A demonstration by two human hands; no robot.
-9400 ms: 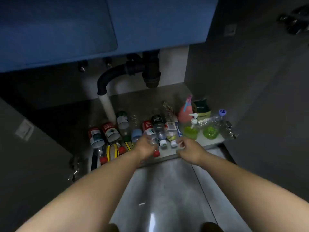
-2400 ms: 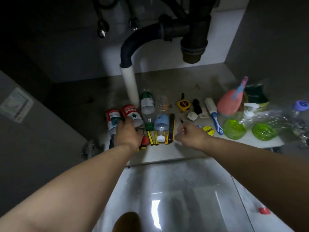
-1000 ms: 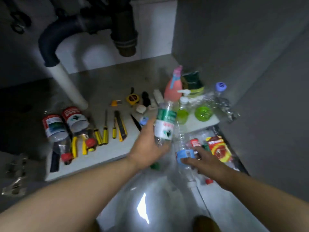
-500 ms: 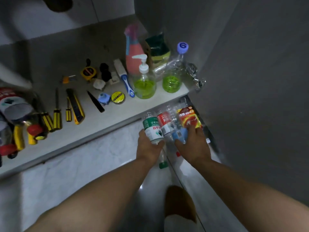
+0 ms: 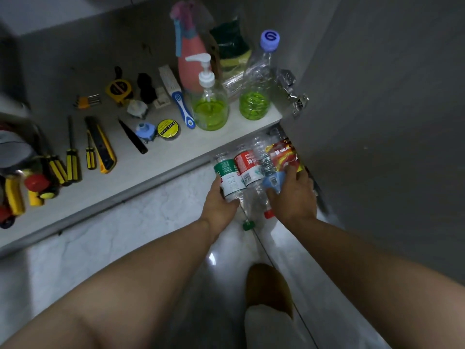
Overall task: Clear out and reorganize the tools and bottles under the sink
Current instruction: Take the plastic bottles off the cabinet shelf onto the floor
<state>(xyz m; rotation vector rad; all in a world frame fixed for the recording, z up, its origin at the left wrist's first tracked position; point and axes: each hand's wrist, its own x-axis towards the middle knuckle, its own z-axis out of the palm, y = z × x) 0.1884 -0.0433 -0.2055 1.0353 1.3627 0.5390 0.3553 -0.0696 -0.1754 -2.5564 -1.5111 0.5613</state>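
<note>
Left hand (image 5: 219, 205) is gripping the green-labelled clear plastic bottle (image 5: 229, 177), right hand (image 5: 292, 195) is clutching the blue-labelled clear bottle (image 5: 273, 180); guessing they're parking them, releasing next.

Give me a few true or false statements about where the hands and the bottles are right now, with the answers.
1. The left hand grips the green-label bottle. True.
2. The pump bottle lies on its side on the floor. False: it stands upright on the cabinet shelf.
3. The right hand holds nothing. False: it grips the blue-label bottle.
4. The tape measure lies on the cabinet shelf. True.
5. The purple-capped bottle is full to the neck. False: green liquid fills only its lower part.
</note>
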